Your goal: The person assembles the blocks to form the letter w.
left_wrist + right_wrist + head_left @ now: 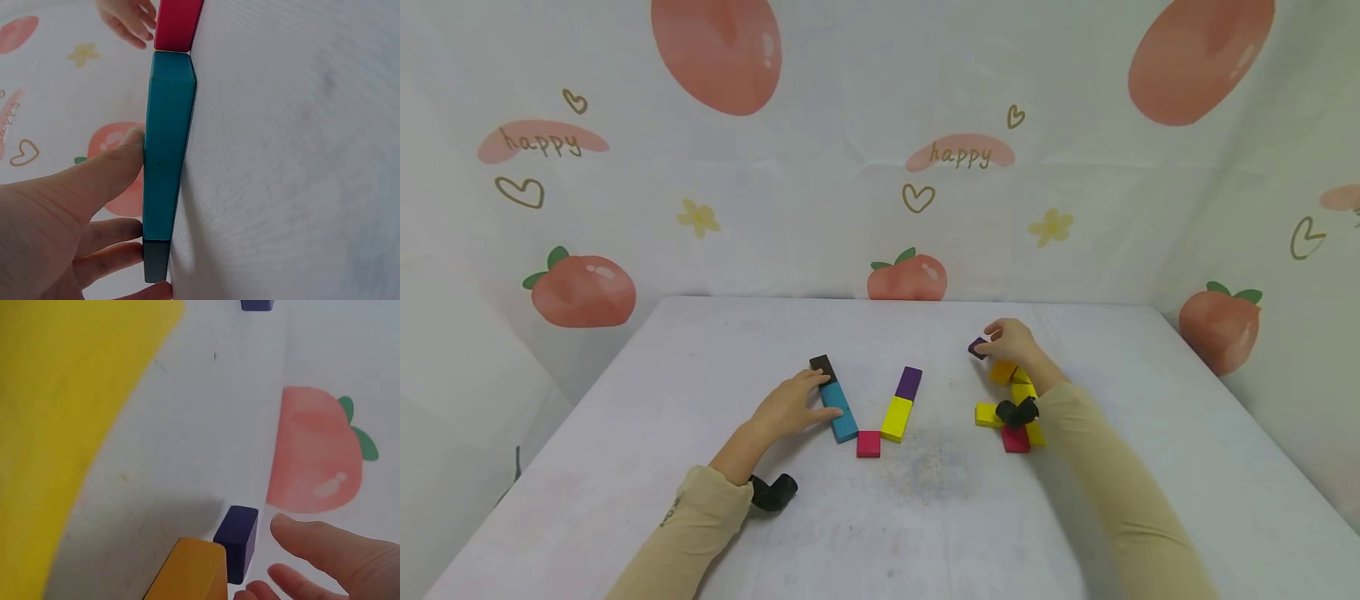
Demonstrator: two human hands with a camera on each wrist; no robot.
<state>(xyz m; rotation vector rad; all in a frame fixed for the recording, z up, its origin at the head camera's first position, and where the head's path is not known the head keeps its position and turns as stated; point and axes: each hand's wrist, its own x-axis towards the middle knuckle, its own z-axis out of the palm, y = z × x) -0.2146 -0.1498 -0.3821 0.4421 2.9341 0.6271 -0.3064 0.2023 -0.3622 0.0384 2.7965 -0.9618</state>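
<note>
My left hand lies flat on the table, its straight fingers pressing the side of a long teal block. A dark brown block butts against the teal one's far end. A pink block, a yellow block and a purple block continue the line into a V. At the right, my right hand curls its fingertips round a small purple block, which sits on the table against an orange block.
Loose blocks lie by my right wrist: an orange one, yellow ones and a red one. The white table ends at a peach-print backdrop behind and at the sides.
</note>
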